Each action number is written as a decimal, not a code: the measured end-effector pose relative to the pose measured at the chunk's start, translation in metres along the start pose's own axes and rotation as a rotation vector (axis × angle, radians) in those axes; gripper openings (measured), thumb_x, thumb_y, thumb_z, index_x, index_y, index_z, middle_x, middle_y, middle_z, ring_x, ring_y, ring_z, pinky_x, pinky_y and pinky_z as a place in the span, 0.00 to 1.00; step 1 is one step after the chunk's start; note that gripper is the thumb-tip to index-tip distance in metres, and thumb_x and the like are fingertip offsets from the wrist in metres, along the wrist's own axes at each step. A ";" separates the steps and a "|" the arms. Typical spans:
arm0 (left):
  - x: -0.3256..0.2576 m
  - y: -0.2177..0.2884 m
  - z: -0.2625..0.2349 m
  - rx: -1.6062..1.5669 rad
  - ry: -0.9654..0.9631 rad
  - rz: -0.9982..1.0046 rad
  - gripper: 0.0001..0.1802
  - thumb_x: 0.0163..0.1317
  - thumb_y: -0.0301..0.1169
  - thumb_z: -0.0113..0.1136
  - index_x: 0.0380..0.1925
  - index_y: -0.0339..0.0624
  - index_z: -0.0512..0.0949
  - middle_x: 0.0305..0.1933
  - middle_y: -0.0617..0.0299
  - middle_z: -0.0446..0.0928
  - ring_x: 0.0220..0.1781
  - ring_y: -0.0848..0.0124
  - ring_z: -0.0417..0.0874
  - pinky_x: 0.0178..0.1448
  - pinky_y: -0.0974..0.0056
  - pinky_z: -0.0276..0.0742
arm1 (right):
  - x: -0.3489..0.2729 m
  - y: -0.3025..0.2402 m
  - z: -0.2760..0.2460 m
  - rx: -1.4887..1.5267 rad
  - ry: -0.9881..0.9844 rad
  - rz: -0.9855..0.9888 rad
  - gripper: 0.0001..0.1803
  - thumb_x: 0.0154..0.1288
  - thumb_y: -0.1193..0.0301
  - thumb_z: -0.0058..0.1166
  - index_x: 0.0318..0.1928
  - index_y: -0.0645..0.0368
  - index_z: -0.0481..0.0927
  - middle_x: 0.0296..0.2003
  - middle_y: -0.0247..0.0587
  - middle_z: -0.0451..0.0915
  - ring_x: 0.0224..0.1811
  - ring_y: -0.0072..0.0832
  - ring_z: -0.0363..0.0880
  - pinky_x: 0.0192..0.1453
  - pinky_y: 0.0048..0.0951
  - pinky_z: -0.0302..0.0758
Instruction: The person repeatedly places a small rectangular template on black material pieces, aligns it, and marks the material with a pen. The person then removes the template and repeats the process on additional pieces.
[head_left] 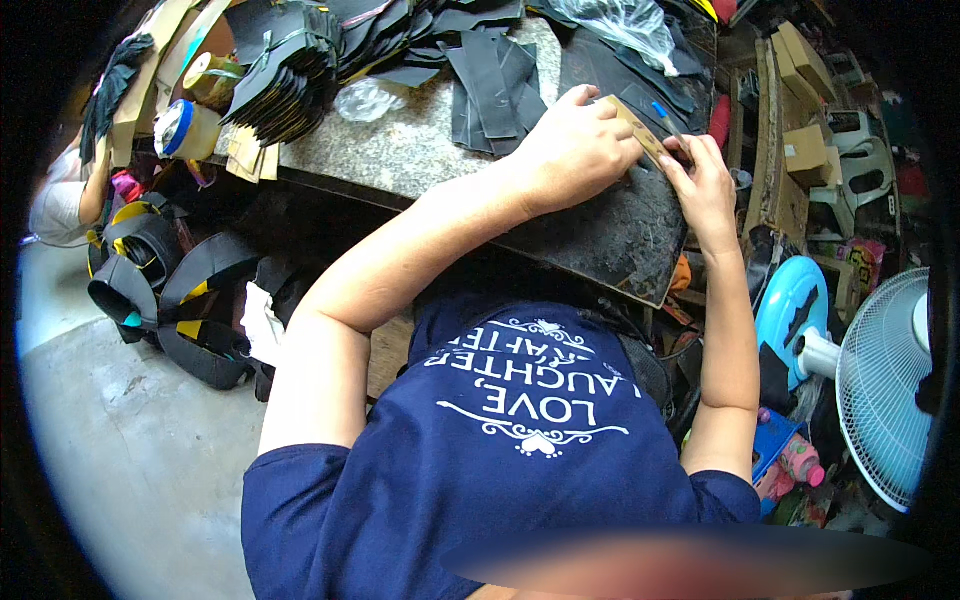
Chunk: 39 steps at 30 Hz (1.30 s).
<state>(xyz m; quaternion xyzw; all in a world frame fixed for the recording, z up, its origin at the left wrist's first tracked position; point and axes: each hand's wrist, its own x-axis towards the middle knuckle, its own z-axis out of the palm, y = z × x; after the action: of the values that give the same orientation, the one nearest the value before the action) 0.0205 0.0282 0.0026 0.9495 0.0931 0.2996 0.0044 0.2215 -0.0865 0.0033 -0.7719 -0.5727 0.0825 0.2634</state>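
My left hand [580, 148] is at the right part of the worktable, its fingers bent over a tan flat strip [640, 133] that looks like a template or ruler. The strip lies slanted over dark sheet material [602, 70]. At the strip's near end, my right hand [706, 188] pinches a slim blue-ended pen [662, 112], which stands tilted beside the strip. The pen's other end is hidden by the fingers. Several black cut strips [490, 85] lie just left of my left hand.
Bundled black pieces [280, 75] are stacked at the far left, near a jar [187, 130] and a tape roll [212, 80]. Clear plastic [640, 30] lies at the back. A fan [885, 390] stands at right, and black curved pieces [190, 290] are piled below the table's left side.
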 end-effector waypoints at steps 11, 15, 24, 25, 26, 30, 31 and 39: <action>-0.027 -0.071 -0.116 0.180 0.158 -0.064 0.11 0.57 0.35 0.72 0.39 0.49 0.84 0.44 0.64 0.83 0.49 0.61 0.83 0.55 0.56 0.77 | 0.006 0.019 -0.003 0.266 -0.091 -0.056 0.12 0.62 0.71 0.66 0.46 0.59 0.85 0.39 0.37 0.79 0.44 0.26 0.85 0.48 0.29 0.78; -0.044 -0.052 -0.110 0.188 -0.182 -0.162 0.18 0.57 0.45 0.71 0.37 0.44 0.83 0.45 0.59 0.81 0.60 0.59 0.77 0.70 0.47 0.67 | 0.001 0.014 -0.006 0.192 -0.122 -0.064 0.15 0.61 0.66 0.67 0.48 0.56 0.85 0.42 0.37 0.78 0.46 0.31 0.84 0.51 0.34 0.78; 0.033 -0.026 -0.025 0.047 -0.198 0.072 0.11 0.58 0.35 0.67 0.38 0.44 0.82 0.41 0.61 0.80 0.48 0.60 0.80 0.56 0.56 0.78 | -0.034 -0.012 -0.014 -0.051 -0.067 -0.090 0.16 0.61 0.64 0.66 0.49 0.51 0.81 0.45 0.39 0.78 0.45 0.43 0.84 0.49 0.43 0.80; 0.043 -0.027 -0.010 0.111 -0.253 0.093 0.10 0.57 0.32 0.66 0.40 0.45 0.82 0.43 0.61 0.81 0.51 0.60 0.82 0.55 0.56 0.80 | -0.035 -0.011 -0.015 -0.019 -0.077 -0.065 0.17 0.60 0.64 0.67 0.48 0.52 0.80 0.45 0.39 0.78 0.46 0.44 0.84 0.49 0.42 0.79; 0.052 -0.030 0.004 0.121 -0.286 0.100 0.10 0.57 0.31 0.65 0.40 0.45 0.82 0.43 0.60 0.82 0.51 0.60 0.83 0.54 0.56 0.81 | -0.036 -0.009 -0.015 0.005 -0.091 -0.054 0.18 0.60 0.66 0.67 0.49 0.55 0.80 0.44 0.40 0.78 0.46 0.41 0.83 0.49 0.39 0.79; 0.079 -0.042 0.044 0.174 -0.337 0.131 0.10 0.56 0.29 0.65 0.39 0.45 0.83 0.42 0.58 0.83 0.50 0.59 0.85 0.52 0.55 0.82 | -0.036 0.001 -0.013 0.099 -0.103 -0.038 0.22 0.59 0.71 0.68 0.53 0.63 0.78 0.43 0.40 0.77 0.46 0.30 0.81 0.48 0.29 0.77; 0.083 -0.043 0.049 0.184 -0.364 0.129 0.10 0.56 0.28 0.65 0.39 0.45 0.83 0.42 0.58 0.84 0.50 0.59 0.86 0.51 0.55 0.83 | -0.035 0.003 -0.012 0.112 -0.112 -0.030 0.22 0.59 0.71 0.68 0.53 0.63 0.78 0.44 0.39 0.76 0.45 0.28 0.80 0.48 0.28 0.77; 0.069 -0.023 0.012 0.105 -0.422 -0.076 0.15 0.54 0.30 0.67 0.42 0.42 0.77 0.34 0.51 0.85 0.42 0.52 0.88 0.46 0.51 0.83 | -0.032 0.006 -0.009 0.170 -0.068 -0.052 0.22 0.56 0.74 0.70 0.51 0.62 0.78 0.41 0.35 0.76 0.40 0.23 0.77 0.42 0.23 0.74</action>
<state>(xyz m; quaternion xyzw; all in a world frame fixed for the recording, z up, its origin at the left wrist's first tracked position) 0.0784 0.0635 0.0305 0.9859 0.1412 0.0887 -0.0144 0.2196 -0.1206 0.0023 -0.7283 -0.5923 0.1498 0.3104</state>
